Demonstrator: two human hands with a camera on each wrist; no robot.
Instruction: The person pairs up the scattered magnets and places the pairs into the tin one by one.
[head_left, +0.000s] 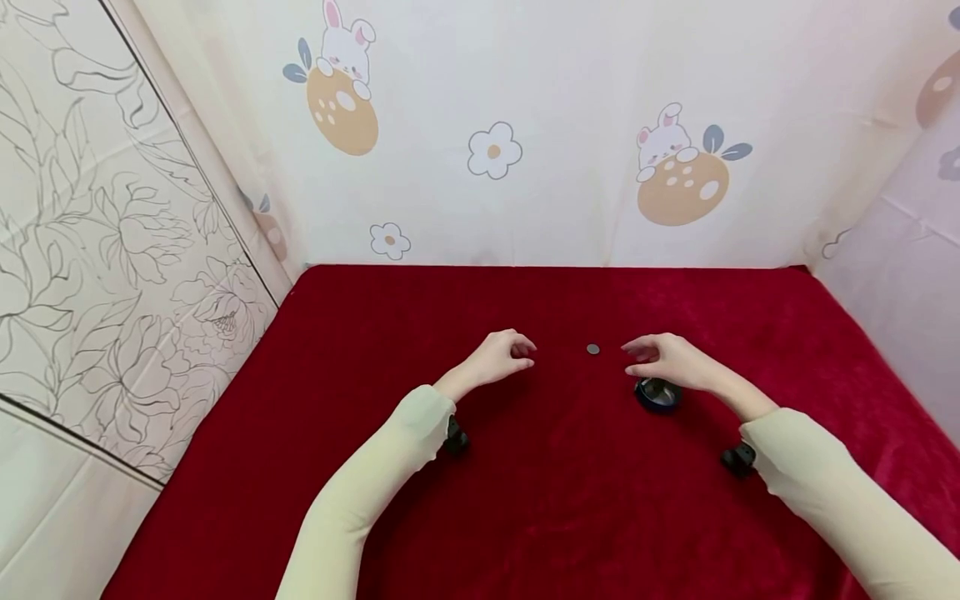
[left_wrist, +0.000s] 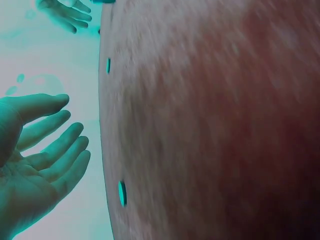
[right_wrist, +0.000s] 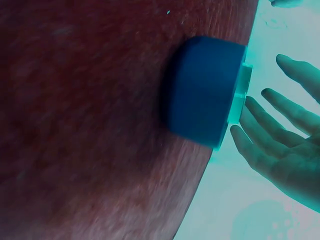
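Pale sleeves [head_left: 847, 498] angled inward, left hand [head_left: 495, 357], right hand [head_left: 675, 363] raised, fingers [left_wrist: 60, 144] loosely extended

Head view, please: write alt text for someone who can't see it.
A person's left grip and right grip, both bare and empty, hover over a red cloth, a small grey disc lying between them. The right grip partly hides a round, dark-blue container. Behind is pale fabric printed with rabbits and flowers.
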